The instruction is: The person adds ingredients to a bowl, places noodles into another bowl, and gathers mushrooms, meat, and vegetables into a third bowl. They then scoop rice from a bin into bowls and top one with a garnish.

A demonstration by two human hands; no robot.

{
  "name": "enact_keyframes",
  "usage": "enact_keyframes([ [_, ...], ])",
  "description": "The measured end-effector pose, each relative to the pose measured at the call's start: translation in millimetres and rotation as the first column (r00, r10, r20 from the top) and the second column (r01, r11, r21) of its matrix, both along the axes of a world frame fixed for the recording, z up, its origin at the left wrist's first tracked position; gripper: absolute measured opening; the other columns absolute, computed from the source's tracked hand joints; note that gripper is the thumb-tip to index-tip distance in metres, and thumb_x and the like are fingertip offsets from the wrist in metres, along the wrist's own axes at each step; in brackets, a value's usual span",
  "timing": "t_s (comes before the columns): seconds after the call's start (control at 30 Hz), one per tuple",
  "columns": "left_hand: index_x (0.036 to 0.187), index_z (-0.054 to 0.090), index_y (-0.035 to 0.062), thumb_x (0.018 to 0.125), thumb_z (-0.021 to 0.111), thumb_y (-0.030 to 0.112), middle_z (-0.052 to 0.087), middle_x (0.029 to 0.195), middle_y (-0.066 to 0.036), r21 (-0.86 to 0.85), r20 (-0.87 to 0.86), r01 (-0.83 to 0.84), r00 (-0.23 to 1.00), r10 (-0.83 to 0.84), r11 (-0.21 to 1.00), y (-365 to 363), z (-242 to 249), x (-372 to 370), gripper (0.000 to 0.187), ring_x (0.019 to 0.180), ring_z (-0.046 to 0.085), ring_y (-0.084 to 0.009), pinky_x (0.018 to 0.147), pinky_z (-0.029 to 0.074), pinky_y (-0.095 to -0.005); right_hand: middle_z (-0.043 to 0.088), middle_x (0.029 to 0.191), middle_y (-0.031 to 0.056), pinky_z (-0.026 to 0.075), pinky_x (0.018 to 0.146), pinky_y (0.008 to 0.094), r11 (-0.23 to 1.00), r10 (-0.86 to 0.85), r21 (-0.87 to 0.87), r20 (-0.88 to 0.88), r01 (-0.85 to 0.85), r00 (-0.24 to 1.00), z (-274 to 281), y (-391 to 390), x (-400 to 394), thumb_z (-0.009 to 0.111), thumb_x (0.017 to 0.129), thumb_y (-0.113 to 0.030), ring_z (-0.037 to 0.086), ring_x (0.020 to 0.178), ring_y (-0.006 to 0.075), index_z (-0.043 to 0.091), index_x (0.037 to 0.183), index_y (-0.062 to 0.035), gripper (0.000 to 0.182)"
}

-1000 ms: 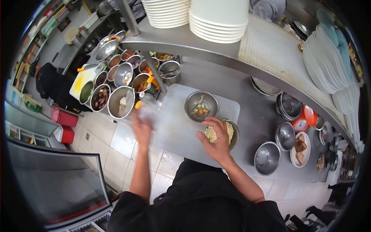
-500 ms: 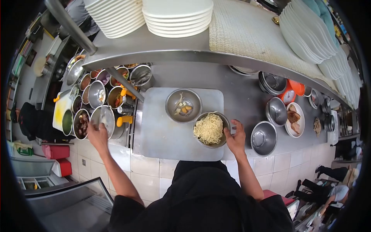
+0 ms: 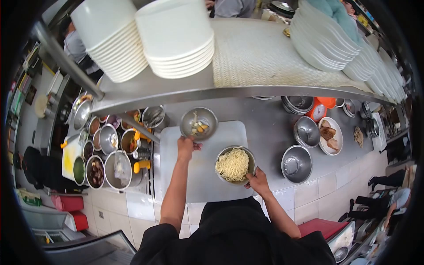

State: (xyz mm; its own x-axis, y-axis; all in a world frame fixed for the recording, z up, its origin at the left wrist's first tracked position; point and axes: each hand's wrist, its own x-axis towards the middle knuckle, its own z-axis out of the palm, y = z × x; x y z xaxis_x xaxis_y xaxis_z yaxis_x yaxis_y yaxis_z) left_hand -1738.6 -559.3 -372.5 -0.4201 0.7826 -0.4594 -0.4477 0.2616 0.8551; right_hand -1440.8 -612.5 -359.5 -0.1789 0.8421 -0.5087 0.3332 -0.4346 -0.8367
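My left hand [image 3: 186, 145] grips the near rim of a steel bowl of cut vegetables [image 3: 198, 123], at the far edge of a grey cutting board [image 3: 185, 176]. It is not clear whether that bowl rests on the board or is raised off it. My right hand [image 3: 256, 180] holds the near rim of a steel bowl of yellow noodles [image 3: 234, 164] that sits on the board's right side.
Several steel pots of ingredients [image 3: 108, 152] crowd the left. Empty steel bowls [image 3: 296, 163], a plate of meat [image 3: 329, 134] and an orange scale [image 3: 319, 110] stand right. A steel shelf [image 3: 185, 90] overhead carries stacked white plates [image 3: 174, 37]. Other people stand beyond it.
My left hand has left the pots on the left and taken hold of the vegetable bowl. My right hand has moved from the noodle bowl's right side to its near rim.
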Motion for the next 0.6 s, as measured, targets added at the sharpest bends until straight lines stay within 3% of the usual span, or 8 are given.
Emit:
enact_keyframes([
  [0.2,0.099,0.050,-0.0090,0.082,0.045,0.006,0.060,0.073,-0.019,-0.004,0.011,-0.104,0.994,0.104,0.995,99.7,-20.8,-62.2,0.023,0.054,0.061,-0.0246,0.044,0.051,-0.0335,0.062,0.081,0.0176,0.054,0.046,0.0295,0.998,-0.056,-0.024,-0.040,0.056,0.998,6.9,-4.2,-6.7,0.048,0.082,-0.002,0.064,0.056,0.0213,0.046,0.109,0.0078,0.029],
  [0.3,0.098,0.050,-0.0080,0.085,0.042,0.011,0.060,0.077,-0.020,-0.038,0.037,-0.101,0.994,0.102,0.994,121.8,-30.4,-83.2,0.025,0.063,0.062,-0.0284,0.053,0.054,-0.0381,0.062,0.081,0.0181,0.054,0.048,0.0297,0.996,-0.065,-0.061,-0.020,0.064,0.998,7.1,0.1,-12.1,0.047,0.083,-0.004,0.064,0.058,0.0218,0.047,0.107,0.0096,0.028],
  [0.43,0.108,0.047,-0.0063,0.089,0.041,0.016,0.057,0.094,-0.023,0.030,0.104,0.004,0.995,-0.007,1.000,135.7,-35.6,-107.6,0.030,0.079,0.060,-0.0305,0.067,0.053,-0.0430,0.063,0.083,0.0196,0.054,0.051,0.0300,0.995,-0.077,-0.063,-0.042,0.074,0.996,10.3,11.1,-30.3,0.048,0.083,-0.006,0.065,0.060,0.0229,0.048,0.105,0.0119,0.028],
  [0.5,0.117,0.045,-0.0014,0.090,0.044,0.024,0.056,0.098,-0.023,-0.125,0.195,-0.014,0.980,0.038,0.992,131.4,-31.4,-110.3,0.037,0.086,0.058,-0.0315,0.077,0.050,-0.0456,0.063,0.085,0.0194,0.055,0.053,0.0299,1.000,-0.007,0.003,-0.003,0.007,1.000,4.5,20.1,-40.0,0.048,0.084,-0.007,0.066,0.061,0.0223,0.048,0.107,0.0103,0.029],
  [0.53,0.124,0.044,0.0047,0.088,0.049,0.034,0.056,0.103,-0.021,-0.136,0.127,0.032,0.992,-0.015,0.990,120.5,-24.0,-106.9,0.047,0.089,0.057,-0.0308,0.078,0.048,-0.0449,0.063,0.085,0.0195,0.055,0.054,0.0299,1.000,-0.006,0.010,-0.032,0.006,0.999,6.8,24.9,-47.7,0.048,0.085,-0.008,0.066,0.061,0.0218,0.047,0.111,0.0088,0.031],
  [0.57,0.124,0.044,0.0047,0.088,0.049,0.034,0.056,0.103,-0.021,-0.150,0.133,0.038,0.991,-0.017,0.988,105.0,-17.2,-103.1,0.047,0.089,0.057,-0.0308,0.078,0.048,-0.0449,0.063,0.086,0.0196,0.056,0.054,0.0298,1.000,-0.010,0.019,-0.061,0.011,0.998,8.6,28.0,-58.1,0.047,0.085,-0.008,0.066,0.061,0.0212,0.046,0.114,0.0074,0.032],
  [0.6,0.123,0.047,0.0046,0.087,0.048,0.037,0.058,0.101,-0.019,-0.154,-0.077,0.153,0.983,-0.167,0.976,82.3,-1.9,-92.7,0.049,0.086,0.059,-0.0288,0.072,0.048,-0.0423,0.063,0.081,0.0191,0.055,0.053,0.0302,0.999,0.037,0.013,-0.057,-0.037,0.998,-2.6,30.8,-67.2,0.048,0.087,-0.015,0.065,0.060,0.0213,0.042,0.116,0.0087,0.038],
])
